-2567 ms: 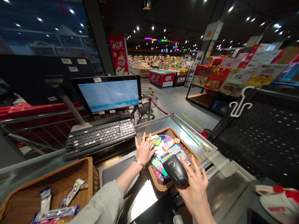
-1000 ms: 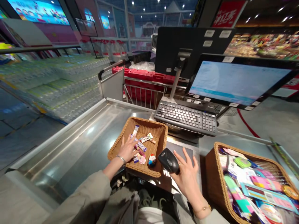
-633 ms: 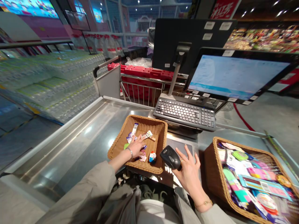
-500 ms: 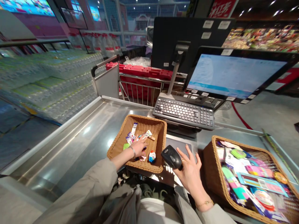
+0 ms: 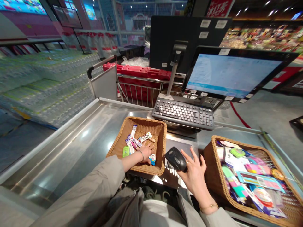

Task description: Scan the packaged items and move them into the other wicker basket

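Observation:
My left hand (image 5: 146,154) rests low in a nearer wicker basket (image 5: 151,122), its fingers curled beside a foil-wrapped egg-shaped sweet (image 5: 152,159). Around it lie several wrapped chocolate bars (image 5: 145,137) and a green packet (image 5: 126,151). Whether those fingers grip anything is hidden. My right hand (image 5: 195,178) holds a black handheld barcode scanner (image 5: 175,159) above a grey scanner plate (image 5: 177,148), with its fingers spread. A second wicker basket (image 5: 246,183), full of colourful packaged goods, stands just to the right of that hand.
A black keyboard (image 5: 183,113) and a lit monitor (image 5: 233,73) stand beyond the baskets. A steel checkout counter (image 5: 78,135) runs to the left. Past it are a red-railed cart (image 5: 139,85) and stacks of shrink-wrapped water bottles (image 5: 47,78).
My view has swung from the store aisle round to the water stacks. My left hand has moved right and down inside the nearer basket, and the bars there now lie more spread out.

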Demonstrator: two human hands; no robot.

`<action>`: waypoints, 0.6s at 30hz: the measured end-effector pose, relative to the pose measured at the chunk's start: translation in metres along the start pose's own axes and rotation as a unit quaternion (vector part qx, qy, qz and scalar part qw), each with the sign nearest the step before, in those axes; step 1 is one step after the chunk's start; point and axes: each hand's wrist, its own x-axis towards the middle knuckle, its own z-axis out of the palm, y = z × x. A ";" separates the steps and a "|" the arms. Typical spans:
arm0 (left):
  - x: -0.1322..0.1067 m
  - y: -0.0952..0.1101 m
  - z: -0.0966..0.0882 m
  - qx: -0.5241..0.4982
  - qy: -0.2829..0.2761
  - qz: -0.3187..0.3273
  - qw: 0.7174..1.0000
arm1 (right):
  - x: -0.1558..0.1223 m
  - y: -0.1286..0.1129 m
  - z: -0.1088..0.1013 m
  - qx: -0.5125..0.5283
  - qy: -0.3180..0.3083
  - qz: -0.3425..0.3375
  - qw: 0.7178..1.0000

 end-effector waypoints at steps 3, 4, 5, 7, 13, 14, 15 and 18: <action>-0.001 -0.003 0.002 0.003 0.012 -0.005 1.000 | 0.000 0.001 0.000 0.001 0.003 -0.002 1.000; -0.002 -0.003 0.003 0.004 0.014 -0.004 1.000 | 0.000 0.001 0.000 0.002 0.003 -0.002 1.000; -0.002 -0.002 0.003 0.005 0.015 -0.003 1.000 | 0.000 0.001 0.000 0.002 0.003 -0.001 1.000; -0.003 0.001 0.004 0.006 0.012 0.004 1.000 | 0.000 0.002 0.000 0.002 0.002 0.003 1.000; -0.004 0.007 0.005 0.026 0.015 0.026 0.999 | 0.000 0.005 0.001 0.001 0.008 0.004 1.000; -0.005 0.007 0.004 0.028 0.022 0.028 0.999 | 0.000 0.005 0.001 0.001 0.009 0.004 1.000; -0.005 0.007 0.004 0.030 0.028 0.032 0.999 | 0.000 0.005 0.001 0.001 0.010 0.005 1.000; -0.008 0.007 0.000 0.034 0.038 0.045 0.998 | 0.000 0.005 0.000 0.003 0.010 0.007 1.000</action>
